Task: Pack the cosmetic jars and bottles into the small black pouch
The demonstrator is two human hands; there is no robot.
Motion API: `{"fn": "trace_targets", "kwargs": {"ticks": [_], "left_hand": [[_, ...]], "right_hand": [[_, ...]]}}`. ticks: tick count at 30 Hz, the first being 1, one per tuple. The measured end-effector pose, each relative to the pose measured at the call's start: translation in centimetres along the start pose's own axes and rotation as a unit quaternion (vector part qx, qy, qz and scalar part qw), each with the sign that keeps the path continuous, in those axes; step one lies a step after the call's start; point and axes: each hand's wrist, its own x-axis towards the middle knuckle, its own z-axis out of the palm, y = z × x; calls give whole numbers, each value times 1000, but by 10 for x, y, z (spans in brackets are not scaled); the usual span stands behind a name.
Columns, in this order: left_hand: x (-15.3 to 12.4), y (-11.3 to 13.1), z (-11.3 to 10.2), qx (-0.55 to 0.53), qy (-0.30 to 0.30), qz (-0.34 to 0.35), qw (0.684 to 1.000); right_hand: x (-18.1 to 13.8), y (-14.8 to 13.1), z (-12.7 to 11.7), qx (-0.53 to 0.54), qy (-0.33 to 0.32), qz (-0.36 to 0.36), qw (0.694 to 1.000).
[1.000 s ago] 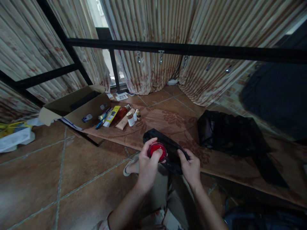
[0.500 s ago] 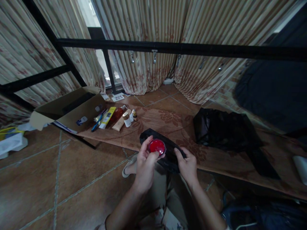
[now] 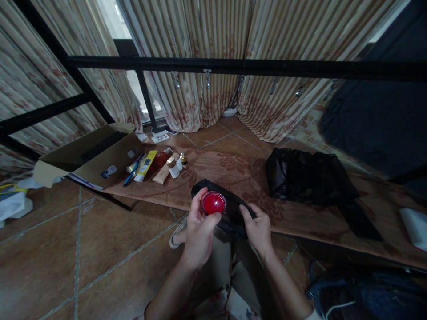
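My left hand (image 3: 200, 231) is closed around a small round red container with a clear rim (image 3: 214, 203), thumb at its lower edge and fingers behind it. What is inside the container I cannot tell. My right hand (image 3: 258, 224) pinches the edge of a black plastic bag (image 3: 233, 220), which hangs over my lap at the front of the brown patterned bench cover (image 3: 230, 162). Part of the bag lies behind the red container and my left hand.
Left on the bench are a cardboard box (image 3: 116, 171), a yellow tube (image 3: 146, 166), a beige tube (image 3: 162, 174), a white bottle with a gold cap (image 3: 172, 168) and a small dark bottle (image 3: 184, 161). A larger black bag (image 3: 303, 178) lies to the right. A black metal rail (image 3: 233, 66) crosses ahead.
The red container has tilted slightly in my left hand, and the left thumb has shifted to its lower rim. My right hand keeps its hold on the bag. The view has turned slightly.
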Motion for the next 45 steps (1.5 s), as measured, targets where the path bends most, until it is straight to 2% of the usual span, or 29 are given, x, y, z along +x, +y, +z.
{"fn": "trace_targets", "kwargs": {"ticks": [4,12,21,45], "left_hand": [[0,3,3,-15,0,-7,1000],[5,-5,0,28,31,11,999],[8,-6,2,-6,46,-2,999],[8,-12,-6,30,53,17,998]], "right_hand": [[0,-1,0,-5,0,0,1000],[1,-1,0,5,-2,-3,1000],[2,0,0,10,-6,6,1000],[1,-1,-1,-6,-6,-1,1000]]}}
